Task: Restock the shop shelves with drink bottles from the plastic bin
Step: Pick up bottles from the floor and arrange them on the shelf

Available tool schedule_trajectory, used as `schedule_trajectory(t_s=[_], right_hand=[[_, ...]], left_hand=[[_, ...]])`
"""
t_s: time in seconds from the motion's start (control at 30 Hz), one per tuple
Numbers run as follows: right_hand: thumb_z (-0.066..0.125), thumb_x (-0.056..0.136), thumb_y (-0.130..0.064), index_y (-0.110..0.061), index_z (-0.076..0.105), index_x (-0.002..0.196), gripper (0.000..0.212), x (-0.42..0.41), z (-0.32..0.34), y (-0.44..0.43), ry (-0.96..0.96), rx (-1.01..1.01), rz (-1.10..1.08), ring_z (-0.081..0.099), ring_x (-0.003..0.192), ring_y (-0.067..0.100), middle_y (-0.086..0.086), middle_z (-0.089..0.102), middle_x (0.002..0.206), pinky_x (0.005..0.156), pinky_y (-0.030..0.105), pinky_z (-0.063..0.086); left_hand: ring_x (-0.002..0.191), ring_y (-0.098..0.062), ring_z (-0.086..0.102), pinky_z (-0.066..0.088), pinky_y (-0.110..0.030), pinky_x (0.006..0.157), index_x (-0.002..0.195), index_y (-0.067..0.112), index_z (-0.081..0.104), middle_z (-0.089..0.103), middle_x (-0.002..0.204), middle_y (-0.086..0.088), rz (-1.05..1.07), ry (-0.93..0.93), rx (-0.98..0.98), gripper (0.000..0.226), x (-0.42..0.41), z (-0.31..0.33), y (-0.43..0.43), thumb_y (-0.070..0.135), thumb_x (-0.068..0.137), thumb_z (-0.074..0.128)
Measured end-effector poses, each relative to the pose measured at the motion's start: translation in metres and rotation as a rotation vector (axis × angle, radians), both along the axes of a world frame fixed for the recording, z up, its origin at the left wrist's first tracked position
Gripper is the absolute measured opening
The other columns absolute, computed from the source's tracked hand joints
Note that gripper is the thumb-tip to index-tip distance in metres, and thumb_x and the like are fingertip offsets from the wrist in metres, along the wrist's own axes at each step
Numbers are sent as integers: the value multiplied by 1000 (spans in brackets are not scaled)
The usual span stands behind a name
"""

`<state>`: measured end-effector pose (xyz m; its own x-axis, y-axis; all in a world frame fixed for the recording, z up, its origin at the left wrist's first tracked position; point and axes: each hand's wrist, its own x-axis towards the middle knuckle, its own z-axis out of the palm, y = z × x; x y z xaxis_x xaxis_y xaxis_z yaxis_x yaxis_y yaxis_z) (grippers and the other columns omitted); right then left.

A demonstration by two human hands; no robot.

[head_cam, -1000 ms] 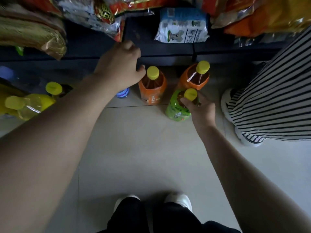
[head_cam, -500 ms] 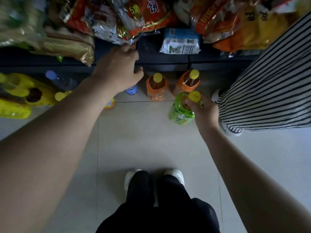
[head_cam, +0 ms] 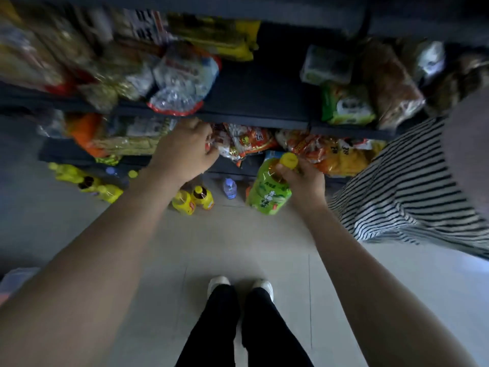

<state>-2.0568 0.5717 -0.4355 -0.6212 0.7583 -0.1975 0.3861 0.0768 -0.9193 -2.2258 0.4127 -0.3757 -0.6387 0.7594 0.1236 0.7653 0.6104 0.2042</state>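
The green bottle (head_cam: 268,193) is gripped at its neck by the right hand (head_cam: 304,181), with fingers and thumb curled round it just under the yellow cap (head_cam: 289,160). The bottle is held tilted in the air, above the tiled floor (head_cam: 238,247) and in front of the lower snack packets (head_cam: 248,141). Much of the neck is covered by the fingers.

The left hand (head_cam: 185,152) is seen from the back, raised to the front edge of the dark shelf (head_cam: 254,96) with its fingers curled inward. The fingertips are hidden, so it cannot be told whether anything is held.

Below this hand, two yellow bottles (head_cam: 184,205) are stood side by side on the floor, with a small clear bottle (head_cam: 229,188) near them. Further yellow bottles (head_cam: 87,181) at the left are blurred and partly hidden under the shelving. The packets on the upper shelves are smeared and their print cannot be read.

A striped garment (head_cam: 410,186) is cut off by the right edge. At the bottom, two pale shoes (head_cam: 218,283) are half covered by black trouser legs (head_cam: 211,327).
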Motion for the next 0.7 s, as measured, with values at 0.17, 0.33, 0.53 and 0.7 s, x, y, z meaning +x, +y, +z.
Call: schedule_trajectory(t_s=[0.17, 0.33, 0.53, 0.7], right_hand=[[72, 82, -27, -24, 65, 92, 13, -19, 138, -21, 179, 16, 54, 66, 82, 9, -4, 69, 87, 77, 25, 52], [66, 87, -27, -22, 66, 87, 4, -34, 245, -48, 355, 107, 26, 64, 70, 4, -8, 69, 77, 67, 19, 51], [65, 88, -33, -25, 66, 81, 10, -58, 330, -93, 452, 171, -27, 65, 80, 18, 0, 69, 79, 79, 39, 54], [63, 88, -37, -25, 67, 83, 14, -83, 377, -126, 531, 185, -62, 69, 87, 25, 4, 72, 86, 80, 42, 57]], left_hand=[[115, -33, 47, 45, -43, 88, 118, 3, 54, 51, 122, -15, 63, 30, 27, 41, 0, 122, -35, 30, 87, 53], [115, -33, 48, 45, -41, 92, 117, 4, 57, 52, 122, -13, 47, 82, 101, 46, -15, 217, -68, 36, 85, 47], [121, -20, 43, 42, -36, 93, 125, 14, 51, 48, 128, -2, 22, 76, 128, 39, -32, 283, -113, 36, 94, 45], [121, -18, 43, 44, -35, 90, 126, 17, 49, 45, 132, 1, 5, 89, 125, 40, -60, 319, -146, 40, 94, 42]])
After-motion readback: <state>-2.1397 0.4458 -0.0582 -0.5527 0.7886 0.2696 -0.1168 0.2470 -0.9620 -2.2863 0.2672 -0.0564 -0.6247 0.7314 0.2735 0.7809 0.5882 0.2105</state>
